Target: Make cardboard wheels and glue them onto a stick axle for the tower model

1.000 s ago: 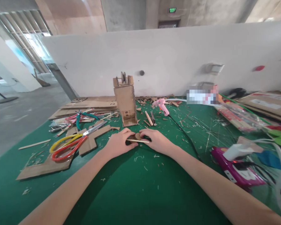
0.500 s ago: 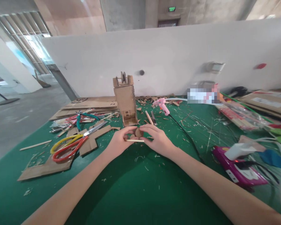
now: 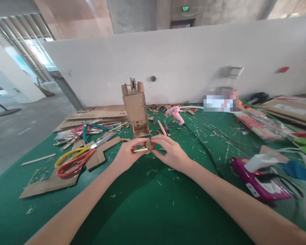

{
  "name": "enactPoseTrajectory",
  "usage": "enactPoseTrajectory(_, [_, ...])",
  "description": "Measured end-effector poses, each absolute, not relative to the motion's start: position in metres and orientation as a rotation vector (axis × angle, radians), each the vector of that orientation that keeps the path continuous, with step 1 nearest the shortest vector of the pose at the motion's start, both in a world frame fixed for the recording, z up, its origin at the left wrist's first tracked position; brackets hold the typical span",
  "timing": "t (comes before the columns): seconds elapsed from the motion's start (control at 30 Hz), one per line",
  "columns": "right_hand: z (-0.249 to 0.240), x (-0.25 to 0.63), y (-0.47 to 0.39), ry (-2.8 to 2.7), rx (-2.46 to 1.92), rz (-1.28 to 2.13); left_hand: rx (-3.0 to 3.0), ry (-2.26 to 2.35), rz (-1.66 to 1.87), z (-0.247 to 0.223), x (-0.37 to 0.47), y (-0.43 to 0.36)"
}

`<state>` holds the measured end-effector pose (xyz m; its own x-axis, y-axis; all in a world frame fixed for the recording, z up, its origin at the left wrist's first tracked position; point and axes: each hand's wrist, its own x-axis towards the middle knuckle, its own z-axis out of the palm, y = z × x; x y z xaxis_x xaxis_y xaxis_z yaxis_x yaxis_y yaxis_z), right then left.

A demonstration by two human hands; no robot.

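Between my hands is a small round cardboard disc with a dark spot near its middle. My left hand is closed, with a short pale wooden stick lying across its fingers and pointing at the disc. The fingers and thumb of my right hand close on the disc's right edge. Some cardboard behind the disc is mostly hidden by my fingers. Just beyond my hands stands an upright cardboard tower with pulley-like wheels at its top.
Scissors with red and yellow handles lie on cut cardboard at left, near teal-handled pliers. A pink glue gun trails a black cord. A cutter knife lies near the tower. A purple power strip sits at right.
The wooden stick has shifted left and up, from in front of the disc to its left side. The disc shows more fully between my fingers. My hands have barely moved.
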<state>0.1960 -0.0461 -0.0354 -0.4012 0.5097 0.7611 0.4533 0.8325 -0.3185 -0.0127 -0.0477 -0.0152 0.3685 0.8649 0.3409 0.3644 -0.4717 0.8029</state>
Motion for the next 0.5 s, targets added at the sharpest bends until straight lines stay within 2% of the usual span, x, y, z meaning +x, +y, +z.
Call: enactPoseTrajectory(0.5, [-0.0323,0.1929,-0.0509,-1.995,-0.834,0.274,1.968,1.104,1.028,-0.0078,-0.0084,-0.0539])
